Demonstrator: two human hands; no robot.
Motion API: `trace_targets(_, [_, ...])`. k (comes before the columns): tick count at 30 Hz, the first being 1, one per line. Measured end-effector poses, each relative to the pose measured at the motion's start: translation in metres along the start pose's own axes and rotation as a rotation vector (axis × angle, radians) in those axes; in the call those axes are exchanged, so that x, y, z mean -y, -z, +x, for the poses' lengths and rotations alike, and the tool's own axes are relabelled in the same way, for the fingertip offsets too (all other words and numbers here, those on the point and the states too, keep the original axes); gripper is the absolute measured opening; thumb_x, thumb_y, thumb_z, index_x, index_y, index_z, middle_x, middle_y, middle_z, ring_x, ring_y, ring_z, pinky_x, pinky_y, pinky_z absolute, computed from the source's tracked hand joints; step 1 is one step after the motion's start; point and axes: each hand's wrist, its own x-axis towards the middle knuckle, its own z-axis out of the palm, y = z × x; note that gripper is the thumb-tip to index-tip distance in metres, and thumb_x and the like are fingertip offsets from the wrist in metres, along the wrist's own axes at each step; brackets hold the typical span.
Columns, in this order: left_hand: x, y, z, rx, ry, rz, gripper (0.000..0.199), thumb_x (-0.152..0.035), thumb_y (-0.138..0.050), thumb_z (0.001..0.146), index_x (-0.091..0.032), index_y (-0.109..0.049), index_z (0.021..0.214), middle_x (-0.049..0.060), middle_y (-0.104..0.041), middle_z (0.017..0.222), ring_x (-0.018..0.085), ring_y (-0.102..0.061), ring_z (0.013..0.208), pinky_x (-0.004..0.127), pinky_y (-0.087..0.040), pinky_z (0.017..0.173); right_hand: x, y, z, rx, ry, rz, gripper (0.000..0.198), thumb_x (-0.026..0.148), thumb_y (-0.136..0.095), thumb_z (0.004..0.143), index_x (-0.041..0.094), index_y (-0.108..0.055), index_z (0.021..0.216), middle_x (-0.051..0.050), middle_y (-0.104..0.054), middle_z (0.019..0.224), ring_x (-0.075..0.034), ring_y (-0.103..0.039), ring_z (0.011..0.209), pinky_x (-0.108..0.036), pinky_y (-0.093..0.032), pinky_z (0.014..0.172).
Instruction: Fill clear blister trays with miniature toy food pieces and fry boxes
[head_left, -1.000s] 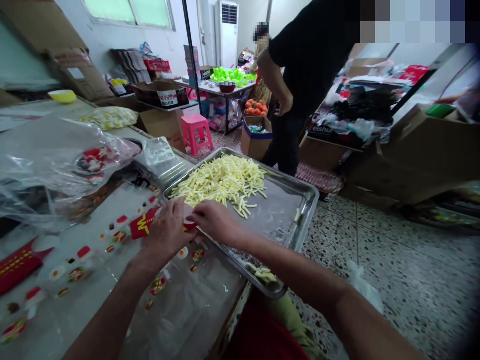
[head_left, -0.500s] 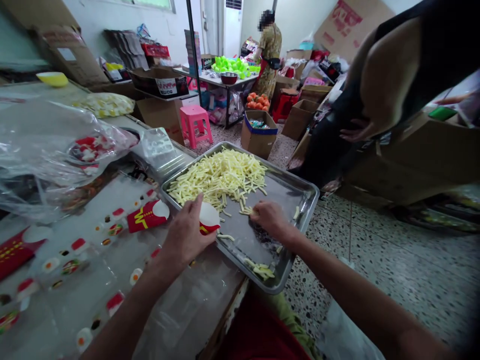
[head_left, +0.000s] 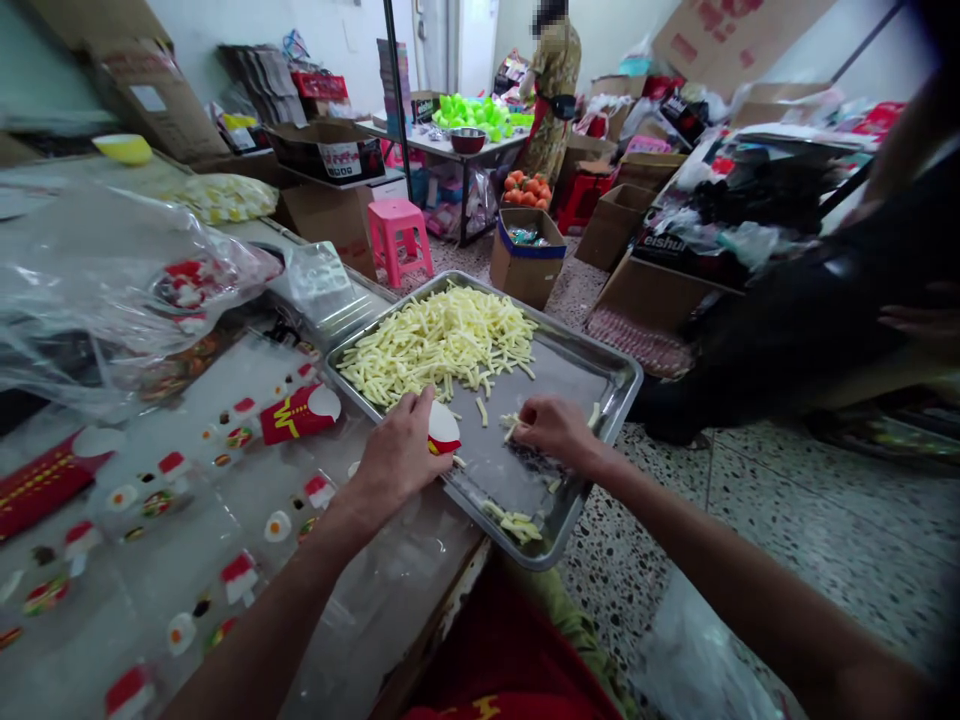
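Observation:
My left hand (head_left: pixel 401 447) is closed around a red and white fries carton (head_left: pixel 444 430) at the near left edge of a metal tray (head_left: pixel 628 400). Fingers pinched, my right hand (head_left: pixel 555 432) holds a few pale yellow toy-like fries (head_left: pixel 511 426) low over the bare middle of the tray. A large heap of the same fries (head_left: pixel 450 340) covers the tray's far left part. A few loose fries (head_left: pixel 514 522) lie in the near corner. Another red fries carton (head_left: pixel 300 412) lies flat on the table, left of my left hand.
Small food-shaped pieces (head_left: pixel 277 525) sit in rows under clear film on the table. A plastic bag (head_left: pixel 135 270) lies at left. Beyond are a pink stool (head_left: pixel 400 235) and cardboard boxes (head_left: pixel 527 265). One person (head_left: pixel 551 100) stands at a far table; another's dark-clothed leg (head_left: pixel 787 330) is at right.
The view has shifted slightly. The person at right has moved farther right, uncovering boxes and bags. My right hand has lifted slightly with a few fries; my left still grips the carton.

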Motion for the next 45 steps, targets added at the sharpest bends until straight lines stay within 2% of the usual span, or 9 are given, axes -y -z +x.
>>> trace_targets(3, [-0.001,0.001,0.003,-0.043,0.006,0.053,0.086,-0.039,-0.077,0.072,-0.013,-0.040,0.144,0.015,-0.059,0.120,0.031,-0.061,0.107,0.038,-0.050,0.090,0.030,-0.001,0.012,-0.045,-0.017,0.085,0.017,0.037,-0.068,0.076,0.022,-0.074,0.082,-0.001,-0.070,0.074,-0.017,-0.062,0.068,-0.025,-0.032,0.056])
trace_targets(8, [-0.004,-0.001,0.008,0.017,-0.052,0.114,0.086,-0.035,-0.079,0.069,-0.011,-0.041,0.142,0.016,-0.059,0.120,0.032,-0.060,0.109,0.039,-0.049,0.091,0.067,-0.018,0.026,-0.082,0.100,-0.158,0.019,0.019,-0.059,0.078,0.016,-0.073,0.091,-0.011,-0.073,0.090,-0.022,-0.064,0.077,-0.028,-0.034,0.062])
trace_targets(13, [-0.022,-0.011,0.030,0.119,-0.034,0.124,0.072,-0.027,-0.081,0.063,-0.015,-0.051,0.128,0.015,-0.060,0.117,0.032,-0.062,0.104,0.040,-0.051,0.086,0.059,-0.014,0.022,-0.015,0.000,0.064,0.013,0.024,-0.066,0.075,0.018,-0.072,0.085,-0.003,-0.071,0.078,-0.018,-0.062,0.070,-0.025,-0.032,0.058])
trace_targets(17, [-0.037,-0.028,0.047,0.176,-0.141,0.051,0.064,-0.019,-0.075,0.063,-0.015,-0.055,0.123,0.015,-0.061,0.114,0.032,-0.063,0.101,0.040,-0.052,0.082,0.054,-0.007,0.012,-0.045,0.113,0.141,0.011,0.019,-0.062,0.078,0.018,-0.073,0.080,-0.003,-0.072,0.078,-0.017,-0.061,0.070,-0.025,-0.032,0.059])
trace_targets(22, [-0.038,-0.049,0.046,0.093,-0.230,-0.076,0.079,-0.017,-0.068,0.065,-0.015,-0.046,0.141,0.013,-0.059,0.119,0.029,-0.062,0.103,0.040,-0.051,0.088,0.043,-0.003,0.000,0.041,0.203,0.356,0.022,0.012,-0.053,0.083,0.020,-0.073,0.081,-0.001,-0.074,0.080,-0.016,-0.064,0.073,-0.024,-0.036,0.064])
trace_targets(30, [-0.038,-0.068,0.046,-0.016,-0.209,-0.362,0.080,-0.021,-0.066,0.071,-0.017,-0.040,0.146,0.012,-0.058,0.121,0.027,-0.060,0.110,0.037,-0.050,0.096,0.048,-0.003,-0.011,-0.126,0.189,0.405,0.017,0.012,-0.048,0.087,0.020,-0.055,0.100,-0.002,-0.067,0.085,-0.017,-0.058,0.073,-0.026,-0.037,0.064])
trace_targets(37, [-0.034,-0.069,0.054,-0.050,-0.227,-0.496,0.090,-0.021,-0.072,0.066,-0.019,-0.037,0.149,0.012,-0.056,0.130,0.028,-0.057,0.119,0.039,-0.047,0.104,0.031,-0.003,0.006,-0.085,0.301,0.854,0.015,0.012,-0.052,0.084,0.021,-0.050,0.095,-0.002,-0.063,0.094,-0.016,-0.062,0.084,-0.026,-0.050,0.074])
trace_targets(42, [-0.028,-0.063,0.064,-0.074,-0.140,-0.500,0.086,-0.030,-0.077,0.069,-0.018,-0.041,0.147,0.012,-0.055,0.138,0.028,-0.054,0.126,0.039,-0.043,0.109,-0.028,0.022,0.071,-0.271,0.258,0.339,0.022,0.022,-0.059,0.093,0.017,-0.064,0.114,-0.009,-0.064,0.112,-0.020,-0.061,0.093,-0.031,-0.048,0.084])
trace_targets(45, [-0.027,-0.055,0.066,-0.062,-0.130,-0.512,0.087,-0.032,-0.079,0.069,-0.019,-0.042,0.147,0.012,-0.055,0.138,0.027,-0.054,0.126,0.039,-0.041,0.110,-0.049,0.029,0.101,-0.175,0.326,-0.105,0.019,0.018,-0.056,0.095,0.014,-0.070,0.106,-0.014,-0.066,0.109,-0.026,-0.056,0.104,-0.036,-0.042,0.091])
